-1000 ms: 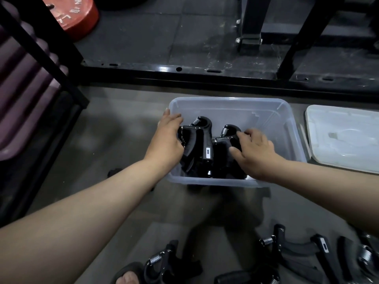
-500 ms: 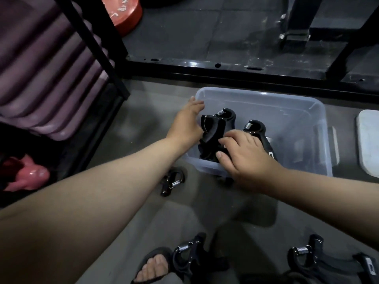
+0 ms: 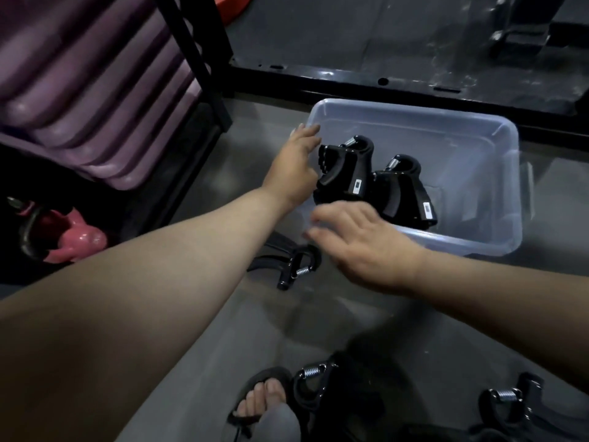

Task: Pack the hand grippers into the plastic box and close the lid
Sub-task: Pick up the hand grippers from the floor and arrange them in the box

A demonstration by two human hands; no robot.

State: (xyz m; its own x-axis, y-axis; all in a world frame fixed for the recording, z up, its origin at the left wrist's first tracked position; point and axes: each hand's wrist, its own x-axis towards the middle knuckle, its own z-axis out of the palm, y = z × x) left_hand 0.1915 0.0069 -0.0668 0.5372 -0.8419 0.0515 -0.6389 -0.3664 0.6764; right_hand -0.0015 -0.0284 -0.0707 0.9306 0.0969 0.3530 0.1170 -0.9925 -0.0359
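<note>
A clear plastic box (image 3: 497,132) stands on the grey floor. Two black hand grippers (image 3: 345,172) (image 3: 406,194) stand upright in its left part. My left hand (image 3: 294,165) is at the box's left wall, fingers straight, touching the left gripper's handle. My right hand (image 3: 360,242) hovers over the box's near left corner, fingers relaxed and holding nothing. Another black hand gripper (image 3: 291,264) lies on the floor just under it. More grippers (image 3: 314,389) (image 3: 510,406) lie near the bottom edge. The lid is out of view.
A black rack (image 3: 191,52) with purple mats (image 3: 89,74) stands at the left, a pink kettlebell (image 3: 75,239) beneath it. A black metal frame rail (image 3: 382,82) runs behind the box. My sandalled foot (image 3: 261,403) is at the bottom.
My right hand let go of the grippers in the box and pulled back toward me and left. The view swung left, so the lid left the frame.
</note>
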